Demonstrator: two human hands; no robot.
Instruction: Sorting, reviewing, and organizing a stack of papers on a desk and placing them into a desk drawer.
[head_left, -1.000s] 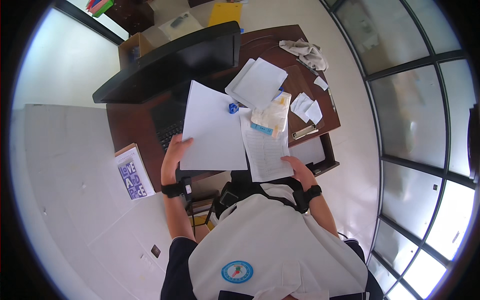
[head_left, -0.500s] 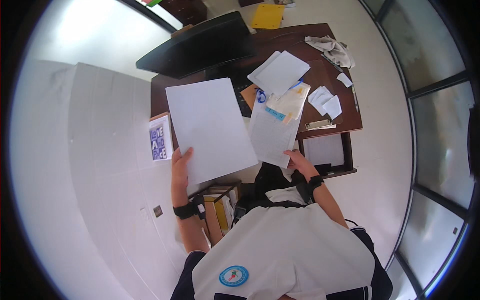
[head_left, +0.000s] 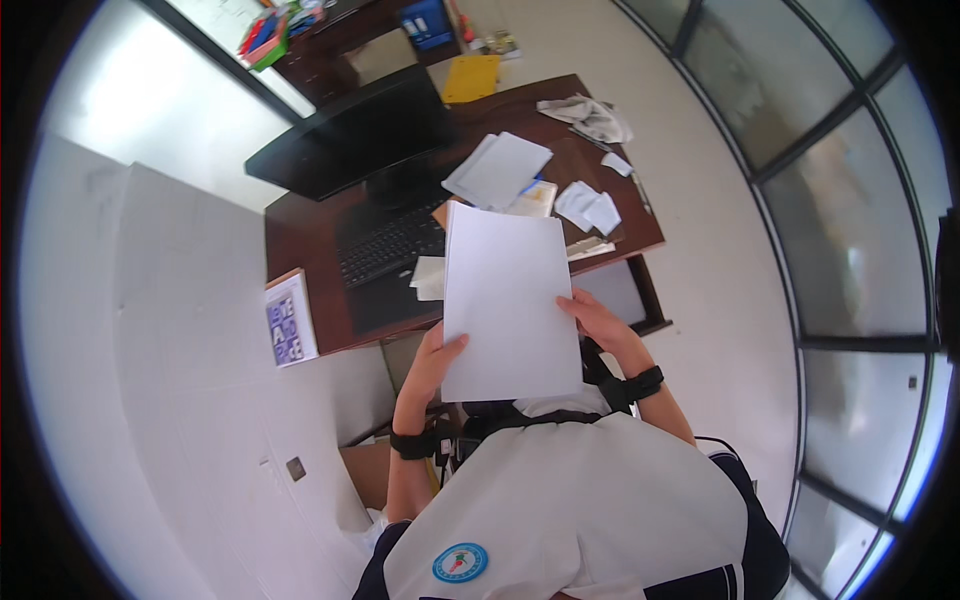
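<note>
A stack of blank white paper sheets point(head_left: 510, 300) is held upright-oriented in front of my body, over the desk's near edge. My left hand point(head_left: 434, 362) is closed on its lower left side, thumb on top. On the right side, my right hand point(head_left: 602, 322) grips the same sheets with its thumb on the face and its fingers behind. Beyond the stack's top edge lie more white sheets point(head_left: 500, 170) on the desk, partly over a pale packet point(head_left: 534, 198). A small off-white paper point(head_left: 429, 278) sticks out left of the stack.
The dark wooden desk point(head_left: 290, 232) carries a monitor point(head_left: 350, 135), a keyboard point(head_left: 388, 248), loose white slips point(head_left: 588, 208) and a crumpled cloth point(head_left: 590, 118). An open drawer point(head_left: 655, 305) juts out at the right. A purple-and-white book point(head_left: 288, 322) sits at the left edge.
The white stack has swung right and nearer my body. My right hand has moved from the printed sheet's corner to the stack's right side. The printed sheet is now out of sight.
</note>
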